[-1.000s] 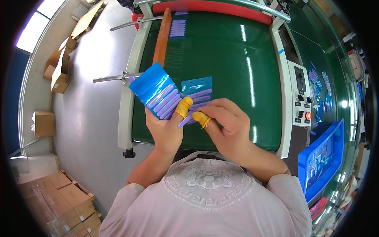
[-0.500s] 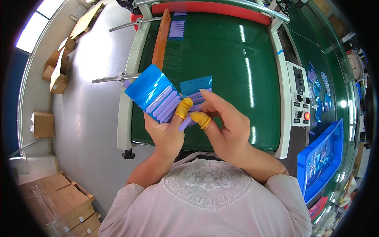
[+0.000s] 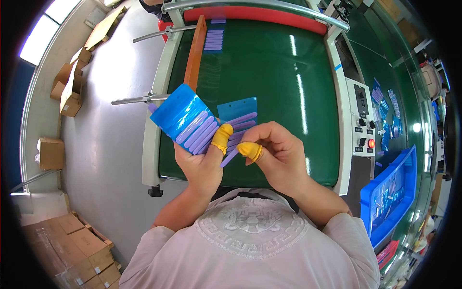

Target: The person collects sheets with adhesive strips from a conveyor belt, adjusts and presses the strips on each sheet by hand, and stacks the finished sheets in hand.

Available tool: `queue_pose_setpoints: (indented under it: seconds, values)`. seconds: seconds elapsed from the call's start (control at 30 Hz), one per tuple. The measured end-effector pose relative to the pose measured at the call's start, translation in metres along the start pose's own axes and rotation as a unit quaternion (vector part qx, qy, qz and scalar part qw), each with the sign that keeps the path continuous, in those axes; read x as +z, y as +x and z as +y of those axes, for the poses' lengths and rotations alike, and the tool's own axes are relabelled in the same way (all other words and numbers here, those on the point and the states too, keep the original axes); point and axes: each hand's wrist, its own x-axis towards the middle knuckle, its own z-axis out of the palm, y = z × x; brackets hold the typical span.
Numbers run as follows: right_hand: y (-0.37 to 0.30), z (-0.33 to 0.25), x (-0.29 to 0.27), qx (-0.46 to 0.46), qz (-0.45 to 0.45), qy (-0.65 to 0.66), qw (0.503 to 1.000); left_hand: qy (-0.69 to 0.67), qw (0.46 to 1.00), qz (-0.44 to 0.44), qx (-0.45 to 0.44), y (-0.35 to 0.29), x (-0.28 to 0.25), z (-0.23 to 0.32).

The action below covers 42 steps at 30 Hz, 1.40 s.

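Observation:
My left hand (image 3: 199, 163) is closed round a blue film packet (image 3: 179, 110) with a row of lilac flat sticks (image 3: 198, 133) on its lower part; a yellow finger cot covers its thumb. My right hand (image 3: 281, 156), also with a yellow cot on the thumb, pinches one end of a single lilac stick (image 3: 229, 158). That stick slants down toward my left thumb. Just beyond the hands is a second blue packet (image 3: 238, 107) with lilac sticks, partly hidden by my fingers; I cannot tell whether it lies on the green conveyor belt (image 3: 284, 72) or is held.
Farther up the belt, another packet of lilac sticks (image 3: 213, 40) lies beside an orange guide bar (image 3: 195, 55). A red roller (image 3: 260, 13) spans the far end. To the right are a control panel (image 3: 362, 120), a blue tray (image 3: 364, 207) and scattered packets (image 3: 385, 108). Cartons (image 3: 72, 241) stand at lower left.
My right index finger, stretched out before, has curled in toward the thumb. The right thumb has shifted slightly right, and more of the second packet's sticks show. My left hand keeps its grip.

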Motion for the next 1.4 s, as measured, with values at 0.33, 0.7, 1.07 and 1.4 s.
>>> queue_pose_setpoints:
  seconds: [0.33,0.7,1.07,1.4]
  values:
    - [0.030,-0.012,-0.016,0.020,0.135,0.160,0.978,0.019,0.999,0.017,-0.020,0.001,0.005,0.001]
    - [0.034,-0.001,-0.005,0.061,0.154,0.185,0.969,-0.018,0.999,0.001,-0.038,0.001,0.006,-0.004]
    - [0.034,0.008,-0.003,0.022,0.165,0.209,0.964,-0.036,0.999,0.009,-0.037,0.000,0.007,-0.007]
    - [0.034,0.010,0.000,0.023,0.165,0.208,0.964,-0.018,0.999,0.009,-0.033,0.000,0.005,-0.007]
